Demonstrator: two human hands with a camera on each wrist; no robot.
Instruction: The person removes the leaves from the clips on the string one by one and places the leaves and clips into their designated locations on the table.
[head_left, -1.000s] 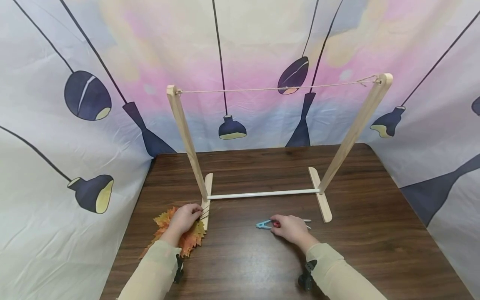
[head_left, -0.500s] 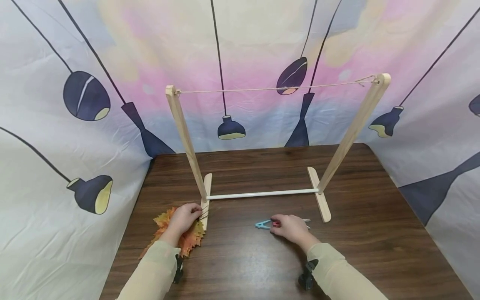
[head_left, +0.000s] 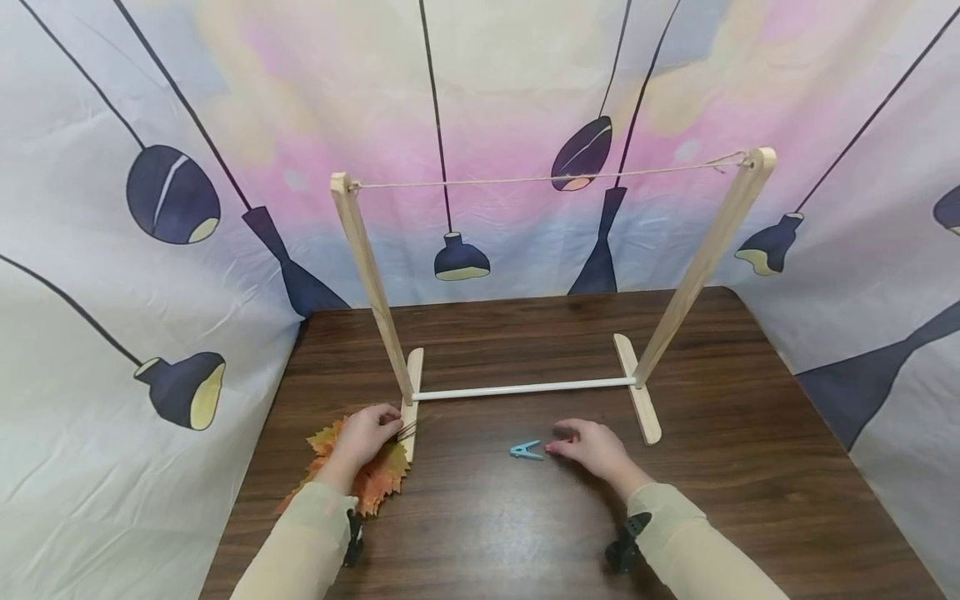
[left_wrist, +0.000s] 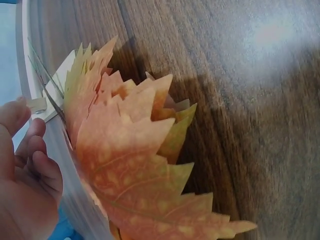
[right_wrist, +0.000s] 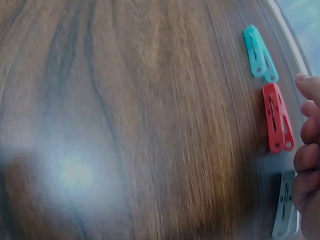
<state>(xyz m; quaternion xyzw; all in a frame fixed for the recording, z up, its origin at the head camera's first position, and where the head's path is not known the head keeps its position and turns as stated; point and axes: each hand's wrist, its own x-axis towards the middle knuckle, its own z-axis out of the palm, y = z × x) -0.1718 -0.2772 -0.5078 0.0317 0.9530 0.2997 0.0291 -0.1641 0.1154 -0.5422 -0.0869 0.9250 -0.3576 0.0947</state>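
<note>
In the head view my left hand (head_left: 366, 437), fingers loosely curled, is at the stem end of a pile of orange and yellow artificial maple leaves (left_wrist: 125, 160). Thin dark stems (head_left: 407, 431) stick out past its fingertips, over the front of the stand's left wooden foot (head_left: 410, 446). My right hand (head_left: 594, 447) is over a row of clothespins, with its thumb and fingers loosely bent beside them. The blue clothespin (right_wrist: 260, 54) lies beyond the fingertips, the red one (right_wrist: 276, 117) beside them. A pale grey clothespin (right_wrist: 285, 207) lies close under the hand, hidden in the head view.
A wooden stand has two uprights (head_left: 372, 287), a string (head_left: 495, 181) between their tops and a white rod (head_left: 525, 388) low down. Its right foot (head_left: 637, 389) is behind my right hand. A printed cloth backdrop (head_left: 517, 83) surrounds the dark wooden table (head_left: 487, 517).
My right hand has lifted and shifted slightly right, its fingers coming off the red clothespin. The pale clothespin's tips no longer show past it. My left hand has barely moved.
</note>
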